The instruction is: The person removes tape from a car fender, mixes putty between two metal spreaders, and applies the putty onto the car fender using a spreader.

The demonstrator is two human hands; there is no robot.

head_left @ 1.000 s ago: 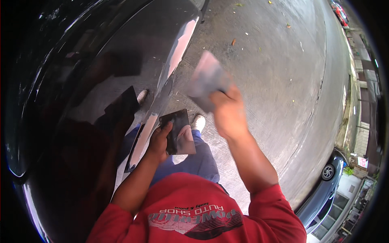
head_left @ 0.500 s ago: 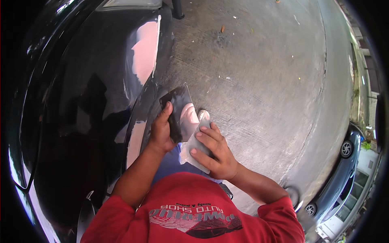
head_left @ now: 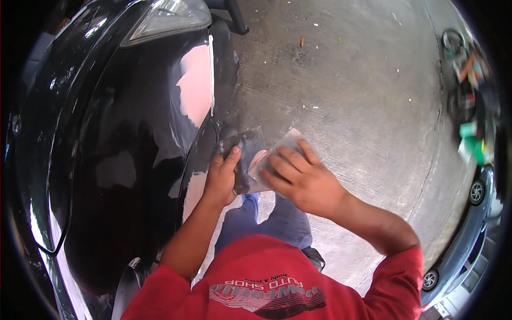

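Head view, surroundings: a black car (head_left: 106, 176) fills the left half, its headlight (head_left: 168, 18) at the top and a pale pink patch of filler (head_left: 194, 88) on the panel edge; bare concrete floor (head_left: 346, 96) spreads to the right, a blue car (head_left: 464, 234) curves along the lower right rim, and parked bikes and clutter (head_left: 466, 69) sit at the upper right.

In the way: the right hand covers much of the lighter sheet; the person's red shirt (head_left: 266, 282) and blue trousers (head_left: 266, 224) hide the ground below.

Left hand (head_left: 221, 178): curled around the left edge of a dark flat board (head_left: 245, 160), thumb on its face, just beside the car's edge.

Right hand (head_left: 298, 178): fingers spread flat, pressing a grey spreader sheet (head_left: 280, 149) against the board.

Change: a second ago the right hand held the sheet raised and apart from the board; half a second ago it had come down beside it; now the two overlap, and more of the headlight shows.

Orientation: the board's long axis runs roughly up and down the picture, tilted slightly; the sheet slants from lower left to upper right.
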